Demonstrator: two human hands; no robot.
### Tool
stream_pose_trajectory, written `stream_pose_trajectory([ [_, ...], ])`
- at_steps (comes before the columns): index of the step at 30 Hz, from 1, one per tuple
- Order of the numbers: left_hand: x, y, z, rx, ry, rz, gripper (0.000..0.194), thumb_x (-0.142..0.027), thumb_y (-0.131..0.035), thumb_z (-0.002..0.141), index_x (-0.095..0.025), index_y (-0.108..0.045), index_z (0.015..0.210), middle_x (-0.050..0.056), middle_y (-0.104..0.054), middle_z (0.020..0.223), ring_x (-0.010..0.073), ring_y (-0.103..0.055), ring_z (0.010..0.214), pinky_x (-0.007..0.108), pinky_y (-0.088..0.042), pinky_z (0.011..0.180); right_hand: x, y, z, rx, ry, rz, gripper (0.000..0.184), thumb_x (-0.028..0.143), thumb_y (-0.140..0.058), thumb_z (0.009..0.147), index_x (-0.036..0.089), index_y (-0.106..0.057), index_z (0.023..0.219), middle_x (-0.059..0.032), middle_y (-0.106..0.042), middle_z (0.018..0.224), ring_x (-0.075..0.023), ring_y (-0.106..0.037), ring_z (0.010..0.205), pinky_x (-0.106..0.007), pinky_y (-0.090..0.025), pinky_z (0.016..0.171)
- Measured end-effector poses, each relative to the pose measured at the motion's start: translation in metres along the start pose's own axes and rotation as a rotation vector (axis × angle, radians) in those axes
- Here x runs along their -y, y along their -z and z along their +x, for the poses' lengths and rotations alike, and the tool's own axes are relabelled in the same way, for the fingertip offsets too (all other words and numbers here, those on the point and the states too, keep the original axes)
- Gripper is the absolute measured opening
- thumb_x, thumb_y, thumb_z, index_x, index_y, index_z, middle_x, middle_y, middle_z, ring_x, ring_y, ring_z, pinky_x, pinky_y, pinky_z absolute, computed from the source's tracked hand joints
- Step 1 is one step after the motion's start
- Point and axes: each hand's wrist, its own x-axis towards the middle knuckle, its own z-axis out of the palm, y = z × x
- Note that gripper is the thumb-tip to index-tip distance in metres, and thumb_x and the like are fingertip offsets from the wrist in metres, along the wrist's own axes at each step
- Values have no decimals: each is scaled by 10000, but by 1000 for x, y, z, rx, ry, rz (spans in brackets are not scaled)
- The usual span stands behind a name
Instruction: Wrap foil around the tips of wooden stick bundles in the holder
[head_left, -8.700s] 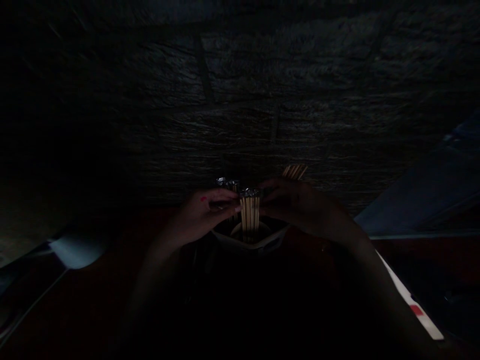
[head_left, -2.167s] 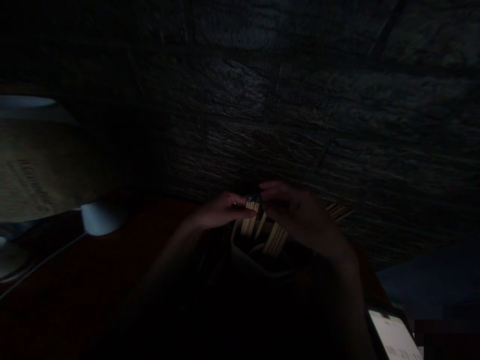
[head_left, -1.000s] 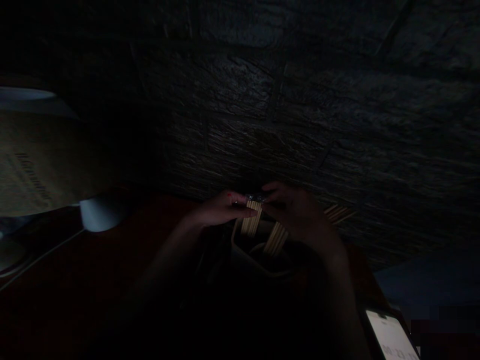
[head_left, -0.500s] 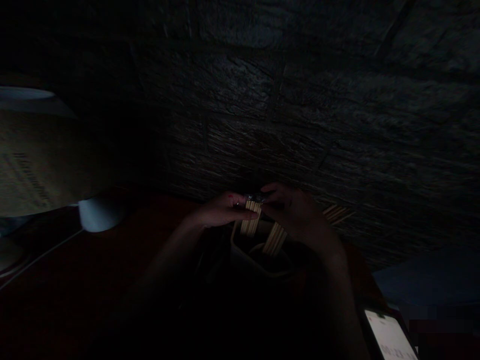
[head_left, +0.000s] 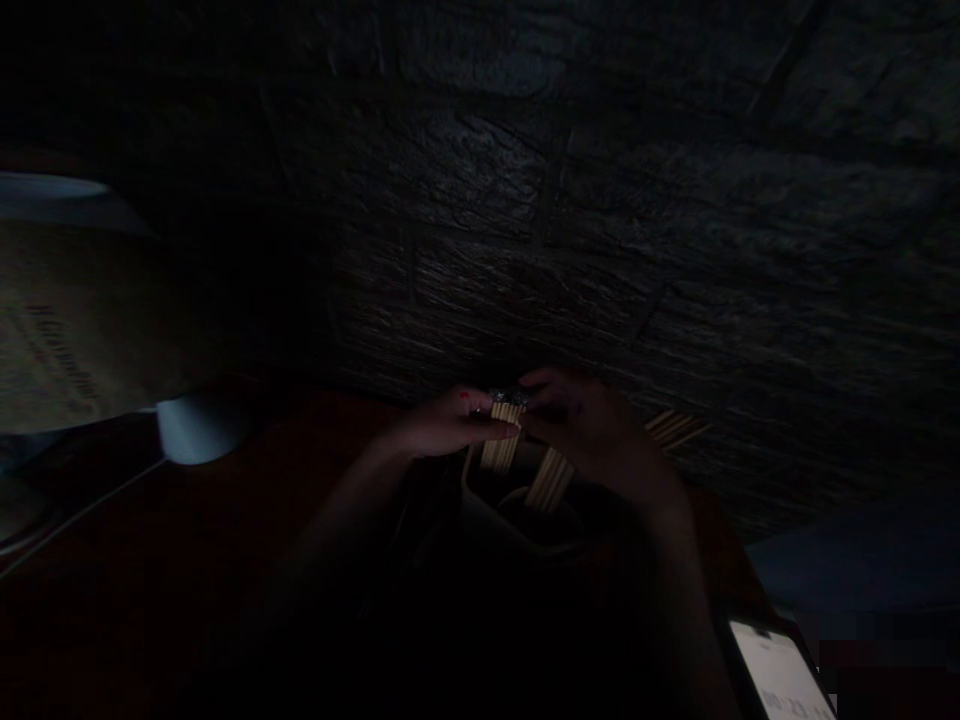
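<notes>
The scene is very dark. My left hand point(head_left: 439, 428) and my right hand point(head_left: 592, 425) meet at the centre, fingers pinched together on the top of a small bundle of thin wooden sticks point(head_left: 498, 448) that has a shiny foil wrap point(head_left: 507, 397) at its upper end. A second bundle of sticks point(head_left: 550, 478) leans under my right hand. Both bundles stand in a pale container point(head_left: 517, 520) below the hands. More sticks point(head_left: 675, 427) poke out to the right of my right hand.
A dark textured stone-like wall point(head_left: 570, 220) fills the background. A pale paper or bag with print point(head_left: 67, 330) and a white rounded object point(head_left: 191, 425) sit at the left. A lit phone screen point(head_left: 780, 675) lies at the lower right on the reddish surface point(head_left: 150, 580).
Over the last second almost nothing moved; both hands stay pinched on the foil-topped bundle. Compared with 8.7 s ago, the view has shifted and a second bundle now leans under the right hand.
</notes>
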Motion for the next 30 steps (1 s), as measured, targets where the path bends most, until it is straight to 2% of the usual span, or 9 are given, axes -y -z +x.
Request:
stream_pose_trajectory([
  [10,0,0,0,-21,21,30,214,-351,-674,829,-140,-705,837,-19,-637,746,115,-534,679,229,-394,636,4,-1,1,-2,-15,1,279,178,-619,850,202,-649,1126,-54,-777,955,-201,-738,824,-296,-538,694],
  [15,0,0,-1,-50,46,54,223,-356,-668,821,-134,-690,814,-32,-584,680,100,-490,625,221,-348,577,5,0,1,-16,5,-34,271,154,-637,833,207,-652,1099,-38,-776,914,-195,-735,795,-301,-530,696],
  [30,1,1,0,-15,18,14,223,-308,-661,840,-133,-717,966,20,-698,873,135,-587,782,259,-429,738,7,0,2,11,-3,-50,261,157,-644,828,211,-655,1084,-25,-773,891,-190,-731,789,-316,-525,706],
])
